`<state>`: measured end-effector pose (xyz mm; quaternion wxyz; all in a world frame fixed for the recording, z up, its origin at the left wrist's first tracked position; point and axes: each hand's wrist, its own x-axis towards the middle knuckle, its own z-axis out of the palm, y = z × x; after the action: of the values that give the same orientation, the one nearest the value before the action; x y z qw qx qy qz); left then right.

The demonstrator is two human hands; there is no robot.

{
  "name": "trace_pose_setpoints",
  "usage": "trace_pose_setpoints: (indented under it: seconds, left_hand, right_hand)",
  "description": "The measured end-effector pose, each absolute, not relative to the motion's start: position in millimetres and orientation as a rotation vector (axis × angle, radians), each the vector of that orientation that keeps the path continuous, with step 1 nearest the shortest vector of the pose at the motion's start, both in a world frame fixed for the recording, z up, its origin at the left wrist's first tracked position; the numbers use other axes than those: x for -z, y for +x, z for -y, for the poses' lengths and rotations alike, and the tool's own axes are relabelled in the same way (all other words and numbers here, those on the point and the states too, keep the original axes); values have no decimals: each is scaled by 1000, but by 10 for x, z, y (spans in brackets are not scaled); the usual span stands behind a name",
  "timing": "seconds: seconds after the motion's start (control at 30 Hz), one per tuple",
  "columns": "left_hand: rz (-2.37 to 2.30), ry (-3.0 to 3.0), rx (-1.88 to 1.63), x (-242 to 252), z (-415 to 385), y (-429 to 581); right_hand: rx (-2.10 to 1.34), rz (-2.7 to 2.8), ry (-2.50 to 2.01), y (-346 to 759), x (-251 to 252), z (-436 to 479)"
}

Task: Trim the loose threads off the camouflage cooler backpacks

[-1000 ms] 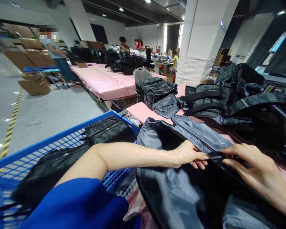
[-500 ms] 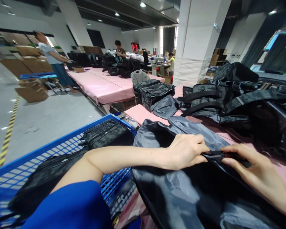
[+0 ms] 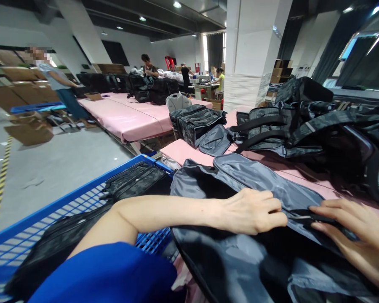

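An open backpack (image 3: 240,248) with grey lining and black edges lies spread in front of me, partly on the pink table. My left hand (image 3: 255,210) reaches across it with fingers closed on the backpack's dark edge. Just to the right, my right hand (image 3: 350,227) pinches a black strip of the same edge between thumb and fingers. A short stretch of that edge shows between the two hands. The grey-lined flap (image 3: 259,172) lies folded back beyond them.
A blue basket (image 3: 91,181) holding dark bags (image 3: 135,181) stands at my left. More camouflage backpacks (image 3: 268,130) rest on the pink table (image 3: 183,152). A person (image 3: 61,86) stands at the far left; several others work farther back.
Both hands have shifted slightly right and down along the backpack's edge, still gripping it. More of the grey flap shows behind them. The camera view has turned slightly right.
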<state>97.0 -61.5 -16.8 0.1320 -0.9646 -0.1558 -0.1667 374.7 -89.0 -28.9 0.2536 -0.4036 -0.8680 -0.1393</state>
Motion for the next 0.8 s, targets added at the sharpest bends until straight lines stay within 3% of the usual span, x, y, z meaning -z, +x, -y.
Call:
trace_pose_setpoints:
  seconds: [0.8]
  left_hand:
    - [668,-2914,542,220,615,1003]
  right_hand:
    - [380,2429,-939,3489,212,894]
